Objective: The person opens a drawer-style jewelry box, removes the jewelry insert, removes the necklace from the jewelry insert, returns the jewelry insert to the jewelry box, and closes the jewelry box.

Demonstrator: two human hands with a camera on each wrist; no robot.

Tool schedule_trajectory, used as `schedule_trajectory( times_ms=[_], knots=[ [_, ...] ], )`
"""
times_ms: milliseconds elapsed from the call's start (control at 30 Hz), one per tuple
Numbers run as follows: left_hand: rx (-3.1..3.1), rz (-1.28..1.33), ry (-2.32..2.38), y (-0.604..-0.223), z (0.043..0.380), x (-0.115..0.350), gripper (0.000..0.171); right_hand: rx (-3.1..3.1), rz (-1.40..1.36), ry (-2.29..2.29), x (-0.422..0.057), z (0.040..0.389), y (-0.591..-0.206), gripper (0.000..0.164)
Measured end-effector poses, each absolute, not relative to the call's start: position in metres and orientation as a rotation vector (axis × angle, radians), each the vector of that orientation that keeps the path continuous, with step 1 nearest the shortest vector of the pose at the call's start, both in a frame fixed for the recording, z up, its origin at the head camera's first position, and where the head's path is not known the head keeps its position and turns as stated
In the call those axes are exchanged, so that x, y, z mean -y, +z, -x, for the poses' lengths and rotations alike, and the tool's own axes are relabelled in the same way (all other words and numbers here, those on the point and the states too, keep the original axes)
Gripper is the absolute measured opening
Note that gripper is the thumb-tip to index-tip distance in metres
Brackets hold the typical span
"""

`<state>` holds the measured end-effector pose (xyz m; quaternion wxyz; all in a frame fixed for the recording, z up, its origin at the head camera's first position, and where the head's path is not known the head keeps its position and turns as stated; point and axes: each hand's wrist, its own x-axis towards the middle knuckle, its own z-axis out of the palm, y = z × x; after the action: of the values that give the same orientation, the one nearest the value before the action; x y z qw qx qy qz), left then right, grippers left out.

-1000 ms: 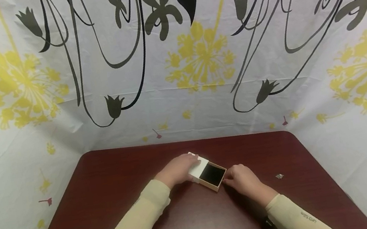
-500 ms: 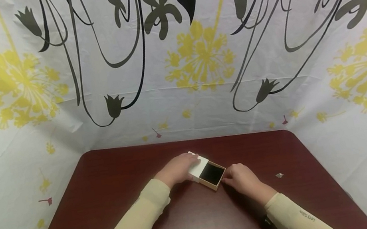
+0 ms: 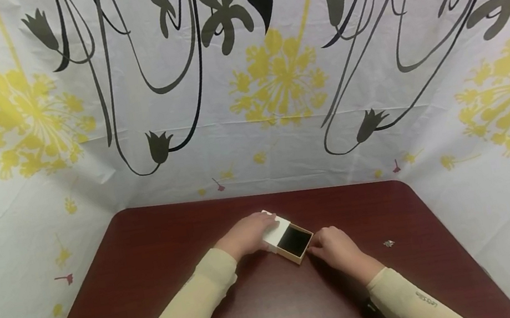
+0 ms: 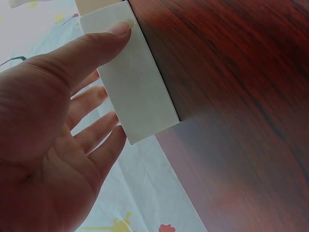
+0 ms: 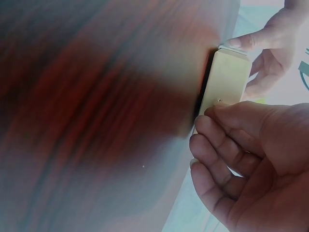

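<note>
A small drawer box lies near the middle of the table, its white sleeve (image 3: 280, 227) partly covering a tan drawer (image 3: 291, 255) with a dark inside. My left hand (image 3: 249, 235) grips the sleeve. In the left wrist view the thumb lies along the sleeve's white side (image 4: 133, 82), with the other fingers spread over its far face. At the drawer's outer end is my right hand (image 3: 338, 249). Its thumb and forefinger pinch together against the tan end panel (image 5: 227, 77), just beside a small metallic spot, in the right wrist view. Whatever lies between those fingertips is hidden.
A small silvery object (image 3: 388, 243) lies on the dark red table (image 3: 184, 221), to the right of my right hand. A white cloth (image 3: 206, 111) printed with flowers hangs around the table's back and sides.
My right hand and the drawer's outer end have shifted very slightly toward the left hand. The left hand keeps its grip on the sleeve.
</note>
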<state>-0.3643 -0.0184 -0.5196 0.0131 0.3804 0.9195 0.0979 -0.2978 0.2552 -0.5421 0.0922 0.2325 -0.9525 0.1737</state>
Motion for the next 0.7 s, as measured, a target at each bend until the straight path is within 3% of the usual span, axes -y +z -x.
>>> schedule_trajectory(
  times_ms=[700],
  knots=[
    [-2.865, -1.185, 0.311, -0.5202, 0.3644, 0.0188, 0.070, 2.822, -0.681, 0.521, -0.2523, 0.2993, -0.5427, 0.010]
  ],
)
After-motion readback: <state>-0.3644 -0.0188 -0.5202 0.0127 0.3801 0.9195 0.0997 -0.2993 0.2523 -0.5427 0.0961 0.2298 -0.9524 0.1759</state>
